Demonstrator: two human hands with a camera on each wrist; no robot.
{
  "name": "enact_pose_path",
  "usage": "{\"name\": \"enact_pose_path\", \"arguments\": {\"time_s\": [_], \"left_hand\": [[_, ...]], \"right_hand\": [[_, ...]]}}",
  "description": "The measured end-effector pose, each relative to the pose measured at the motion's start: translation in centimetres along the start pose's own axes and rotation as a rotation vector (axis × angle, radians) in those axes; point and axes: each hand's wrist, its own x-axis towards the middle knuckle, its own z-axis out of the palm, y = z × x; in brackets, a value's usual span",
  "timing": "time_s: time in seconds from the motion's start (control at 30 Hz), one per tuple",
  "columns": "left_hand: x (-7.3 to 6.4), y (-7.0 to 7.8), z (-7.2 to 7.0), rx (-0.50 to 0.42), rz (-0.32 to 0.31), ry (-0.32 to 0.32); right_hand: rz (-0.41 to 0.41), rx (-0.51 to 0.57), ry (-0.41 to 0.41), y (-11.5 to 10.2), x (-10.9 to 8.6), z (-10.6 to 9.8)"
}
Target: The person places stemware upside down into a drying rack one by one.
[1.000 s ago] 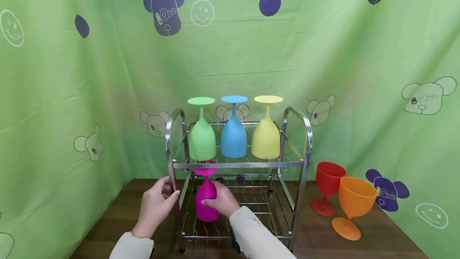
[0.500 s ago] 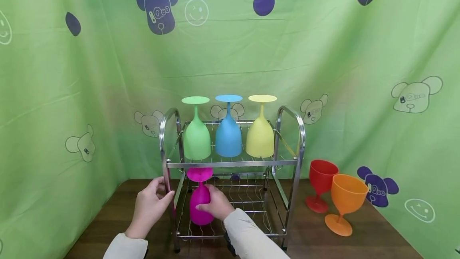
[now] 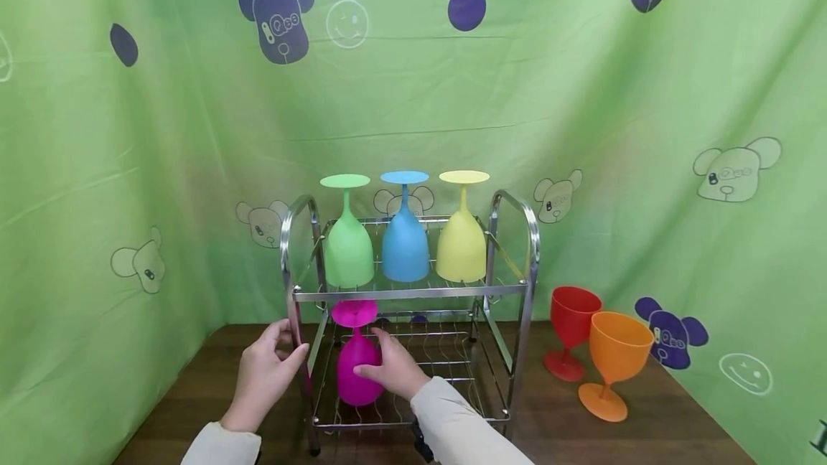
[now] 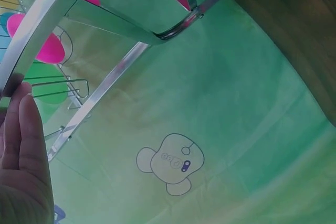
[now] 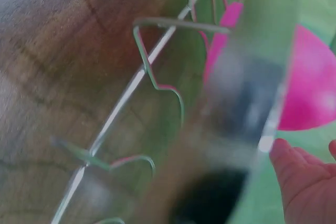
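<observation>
A magenta goblet (image 3: 360, 372) stands upside down on the lower shelf of a two-tier metal dish rack (image 3: 413, 293), at its left side. My right hand (image 3: 397, 368) is beside the goblet's bowl, thumb and fingers spread apart; the right wrist view shows a gap between its fingers (image 5: 286, 156) and the pink bowl. My left hand (image 3: 265, 375) holds the rack's left front post, thumb in front and fingertips (image 4: 23, 90) against the metal. Along the upper shelf, green (image 3: 349, 253), blue (image 3: 405, 246) and yellow (image 3: 461, 246) goblets stand upside down in a row.
To the right of the rack, a red goblet (image 3: 571, 318) and an orange goblet (image 3: 619, 350) stand upright on the wooden table (image 3: 555, 429). A green printed cloth (image 3: 388, 92) hangs behind and at both sides. The upper shelf's front bar runs just above the magenta goblet's foot.
The magenta goblet has settled lower onto the bottom shelf, and my right hand's fingers have loosened from it. My left hand stays at the post. The view has shifted slightly right.
</observation>
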Motion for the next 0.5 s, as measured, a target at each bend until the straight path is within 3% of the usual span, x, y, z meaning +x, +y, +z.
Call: {"name": "enact_pose_path", "arguments": {"time_s": [0.27, 0.5], "left_hand": [[-0.1, -0.1, 0.1, 0.008, -0.006, 0.004], [-0.2, -0.1, 0.1, 0.019, 0.019, 0.014]], "right_hand": [[-0.063, 0.011, -0.026, -0.1, -2.1, -2.5], [-0.095, 0.007, -0.07, -0.1, -5.5, -5.9]]}}
